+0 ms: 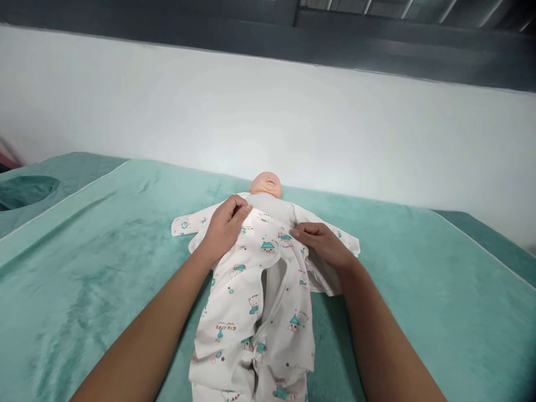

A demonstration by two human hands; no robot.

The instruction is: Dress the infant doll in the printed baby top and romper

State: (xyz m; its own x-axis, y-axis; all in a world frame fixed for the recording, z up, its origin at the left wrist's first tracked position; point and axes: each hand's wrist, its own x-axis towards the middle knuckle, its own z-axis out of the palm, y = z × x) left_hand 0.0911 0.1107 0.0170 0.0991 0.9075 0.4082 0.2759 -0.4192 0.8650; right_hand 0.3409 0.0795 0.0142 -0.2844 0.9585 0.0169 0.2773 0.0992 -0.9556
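Note:
A baby doll (266, 184) lies on its back, its head toward the wall. Its arms are inside the spread sleeves of a white printed baby jacket (190, 223). White printed baby trousers (245, 279), with an open slit at the crotch, cover its lower body and reach up over the belly. My left hand (228, 223) is closed on the trousers' waistband at the left, thumb on top. On the right side of the waistband my right hand (320, 243) pinches the cloth between thumb and fingers. The doll's legs and hands are hidden.
A green plush cover (406, 290) spreads beneath the doll on a padded bed. At the left, the bed has an oval opening (27, 191). A white wall (167, 100) rises directly behind the doll's head, with a dark window frame (251, 36) above it.

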